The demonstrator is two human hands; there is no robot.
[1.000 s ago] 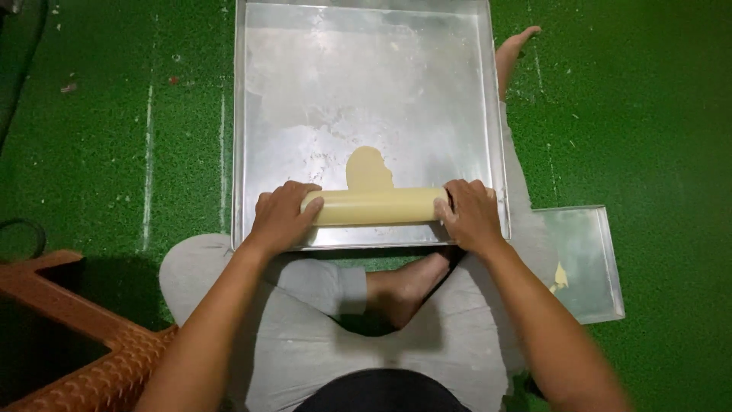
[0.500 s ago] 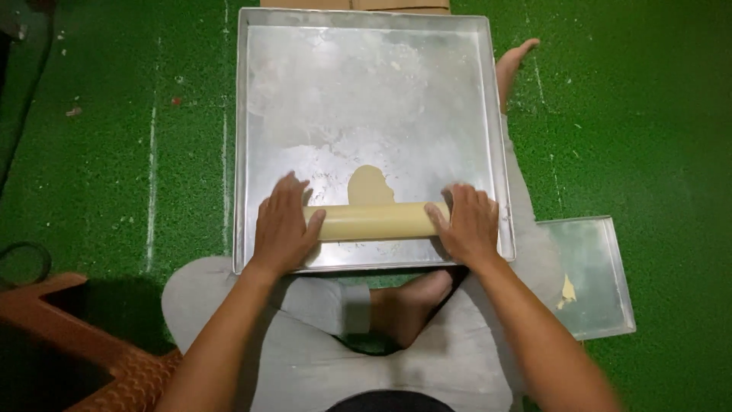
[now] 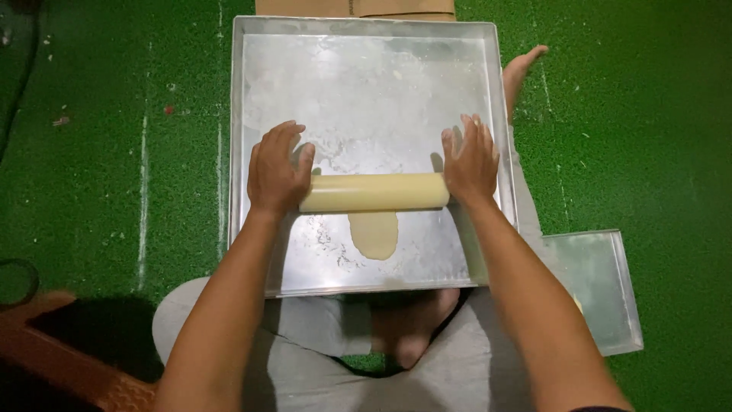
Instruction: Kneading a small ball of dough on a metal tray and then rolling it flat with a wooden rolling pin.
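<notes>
nearest me, a thin pale oval of dough (image 3: 374, 233) lies flattened on the square metal tray (image 3: 366, 99). my left hand (image 3: 274, 169) and right hand (image 3: 469, 162) press open palms on the cream cylindrical rolling pin (image 3: 374, 192), not clenched; far edge looks unrolled.

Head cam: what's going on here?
A person seated on green turf rolls a pale rolling pin over a flattened piece of dough in a large metal tray. The left hand and right hand press flat on its ends. A smaller tray lies at right.
</notes>
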